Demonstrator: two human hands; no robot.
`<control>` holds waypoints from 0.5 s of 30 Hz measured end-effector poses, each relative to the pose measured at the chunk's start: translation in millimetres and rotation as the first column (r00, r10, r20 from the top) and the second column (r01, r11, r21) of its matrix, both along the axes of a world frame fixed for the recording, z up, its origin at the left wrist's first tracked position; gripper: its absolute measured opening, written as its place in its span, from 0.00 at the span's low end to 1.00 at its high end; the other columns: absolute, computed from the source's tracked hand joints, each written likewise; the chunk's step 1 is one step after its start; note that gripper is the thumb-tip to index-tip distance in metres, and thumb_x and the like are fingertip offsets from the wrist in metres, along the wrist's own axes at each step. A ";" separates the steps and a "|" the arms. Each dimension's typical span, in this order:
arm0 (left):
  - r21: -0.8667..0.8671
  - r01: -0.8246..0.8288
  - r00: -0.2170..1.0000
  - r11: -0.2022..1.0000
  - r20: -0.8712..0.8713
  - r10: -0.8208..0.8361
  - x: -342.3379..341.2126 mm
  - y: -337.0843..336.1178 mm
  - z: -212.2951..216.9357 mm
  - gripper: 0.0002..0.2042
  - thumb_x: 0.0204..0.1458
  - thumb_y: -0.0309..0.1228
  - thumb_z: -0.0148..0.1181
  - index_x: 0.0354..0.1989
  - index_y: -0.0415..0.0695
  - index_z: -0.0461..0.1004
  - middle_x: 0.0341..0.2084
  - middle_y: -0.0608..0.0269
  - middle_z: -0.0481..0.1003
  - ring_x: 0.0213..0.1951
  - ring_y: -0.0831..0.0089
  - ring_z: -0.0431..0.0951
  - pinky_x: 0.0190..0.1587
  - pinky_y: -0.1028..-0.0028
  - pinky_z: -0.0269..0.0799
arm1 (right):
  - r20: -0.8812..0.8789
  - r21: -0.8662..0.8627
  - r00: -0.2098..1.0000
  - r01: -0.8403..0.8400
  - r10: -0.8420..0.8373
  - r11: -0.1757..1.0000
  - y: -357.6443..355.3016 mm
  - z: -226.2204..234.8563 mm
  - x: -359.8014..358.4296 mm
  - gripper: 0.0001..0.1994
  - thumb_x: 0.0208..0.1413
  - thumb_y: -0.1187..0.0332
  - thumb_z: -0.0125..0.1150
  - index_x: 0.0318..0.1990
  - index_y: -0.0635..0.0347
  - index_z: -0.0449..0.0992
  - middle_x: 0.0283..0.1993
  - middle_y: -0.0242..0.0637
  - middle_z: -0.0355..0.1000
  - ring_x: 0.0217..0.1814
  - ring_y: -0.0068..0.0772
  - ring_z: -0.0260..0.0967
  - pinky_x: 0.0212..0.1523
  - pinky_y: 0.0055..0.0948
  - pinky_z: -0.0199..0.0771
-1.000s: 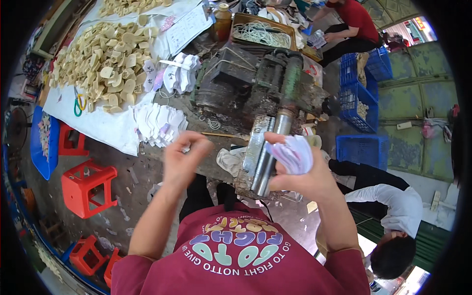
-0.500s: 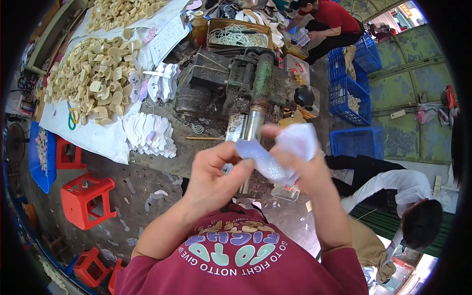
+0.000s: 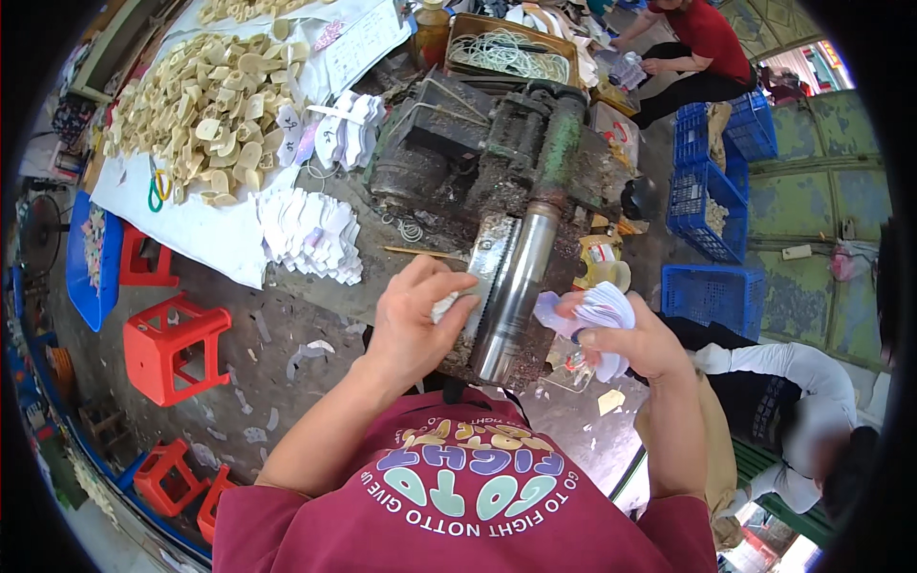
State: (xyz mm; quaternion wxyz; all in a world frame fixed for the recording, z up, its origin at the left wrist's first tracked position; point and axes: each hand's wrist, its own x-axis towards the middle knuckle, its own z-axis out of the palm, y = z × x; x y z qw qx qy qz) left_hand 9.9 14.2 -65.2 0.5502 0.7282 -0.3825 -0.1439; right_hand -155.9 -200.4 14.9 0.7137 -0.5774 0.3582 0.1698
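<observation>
My right hand [image 3: 648, 346] grips a fanned stack of thin lilac-white cut pieces [image 3: 604, 310], right of the machine's roller. A glittery lilac end sticks out of the stack toward the roller. My left hand [image 3: 417, 315] is closed, with a small pale piece [image 3: 445, 304] showing between thumb and fingers. It is just left of the shiny metal roller [image 3: 521, 291] and the ridged metal plate [image 3: 489, 263] beside it. The rest of what this hand holds is hidden.
A greasy green machine [image 3: 478, 134] fills the bench. To its left lie white cut pieces [image 3: 308, 234], a tied bundle [image 3: 346, 132] and a heap of beige pieces [image 3: 205, 115]. Red stools [image 3: 177, 349] stand left, blue crates [image 3: 707, 215] right. Two people work nearby.
My hands have moved apart: the right went right with the stack, the left stayed by the roller. The glittery lilac piece that stretched between them is now with the right hand's stack.
</observation>
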 end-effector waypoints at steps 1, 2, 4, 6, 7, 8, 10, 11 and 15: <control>0.036 -0.021 0.998 0.999 0.064 0.018 -3.8 -2.0 -2.9 0.11 0.41 0.25 0.67 0.36 0.43 0.78 0.28 0.58 0.72 0.31 0.59 0.74 0.33 0.65 0.69 | 0.067 0.025 0.998 0.005 -0.007 1.000 4.6 -5.6 4.1 0.25 0.40 0.71 0.67 0.50 0.71 0.73 0.47 0.43 0.73 0.28 0.26 0.72 0.27 0.25 0.71; 0.054 -0.020 0.996 0.998 0.085 0.016 -4.4 -2.1 -4.7 0.11 0.42 0.24 0.67 0.36 0.43 0.78 0.29 0.58 0.72 0.32 0.60 0.74 0.34 0.66 0.69 | 0.077 0.015 0.997 0.012 -0.013 1.000 6.9 -6.8 8.2 0.25 0.40 0.71 0.66 0.50 0.71 0.73 0.48 0.43 0.73 0.28 0.26 0.71 0.27 0.26 0.72; 0.089 -0.020 0.992 0.996 0.126 0.008 -5.5 -3.1 -10.1 0.12 0.42 0.23 0.67 0.37 0.42 0.79 0.31 0.57 0.72 0.35 0.62 0.75 0.36 0.69 0.70 | 0.096 -0.006 0.995 0.028 -0.027 1.000 11.7 -5.2 14.4 0.25 0.41 0.72 0.65 0.51 0.71 0.72 0.50 0.43 0.72 0.27 0.26 0.71 0.28 0.26 0.72; 0.040 -0.081 0.995 0.996 0.062 0.079 -3.8 -0.2 -19.5 0.09 0.43 0.23 0.67 0.35 0.40 0.78 0.30 0.57 0.72 0.34 0.63 0.74 0.36 0.70 0.69 | 0.096 -0.002 0.991 0.091 -0.090 0.996 10.4 -0.9 19.3 0.26 0.45 0.73 0.65 0.55 0.68 0.70 0.44 0.38 0.74 0.29 0.22 0.71 0.29 0.22 0.71; -0.002 -0.112 0.992 0.994 -0.053 0.112 -0.2 1.5 -21.7 0.07 0.44 0.24 0.66 0.33 0.41 0.78 0.29 0.57 0.72 0.33 0.63 0.74 0.35 0.70 0.69 | 0.149 -0.006 0.981 0.131 -0.128 0.991 12.2 4.7 24.3 0.27 0.45 0.71 0.65 0.55 0.69 0.69 0.42 0.39 0.74 0.29 0.24 0.72 0.29 0.23 0.72; -0.043 -0.146 0.977 0.988 -0.165 0.138 6.6 5.5 -23.8 0.04 0.45 0.24 0.64 0.31 0.41 0.78 0.28 0.58 0.73 0.31 0.63 0.74 0.35 0.71 0.68 | 0.202 -0.004 0.965 0.175 -0.170 0.985 14.3 7.1 28.1 0.27 0.45 0.69 0.65 0.55 0.70 0.68 0.39 0.41 0.75 0.29 0.26 0.72 0.29 0.24 0.73; 0.017 -0.258 0.884 0.966 -0.399 0.243 27.2 23.4 -39.1 0.03 0.49 0.23 0.63 0.30 0.37 0.77 0.27 0.68 0.75 0.32 0.81 0.72 0.36 0.79 0.66 | 0.270 0.044 0.943 0.189 -0.194 0.981 8.8 4.8 18.3 0.30 0.47 0.63 0.64 0.56 0.73 0.66 0.32 0.41 0.74 0.29 0.30 0.73 0.34 0.29 0.74; 0.034 -0.340 0.804 0.940 -0.508 0.310 43.0 36.0 -49.4 0.03 0.50 0.25 0.63 0.29 0.38 0.77 0.25 0.67 0.75 0.29 0.81 0.71 0.33 0.78 0.67 | 0.321 0.005 0.928 0.198 -0.189 0.980 8.7 0.3 16.3 0.33 0.48 0.59 0.63 0.57 0.75 0.64 0.25 0.38 0.71 0.27 0.29 0.72 0.39 0.32 0.74; 0.046 -0.715 0.699 0.698 0.039 0.714 152.5 106.5 -83.5 0.03 0.51 0.26 0.61 0.32 0.41 0.79 0.25 0.65 0.75 0.27 0.77 0.71 0.30 0.75 0.65 | 0.397 0.166 0.888 0.177 -0.230 0.970 17.4 -2.3 25.1 0.39 0.47 0.53 0.65 0.60 0.76 0.61 0.21 0.32 0.65 0.24 0.27 0.67 0.41 0.32 0.72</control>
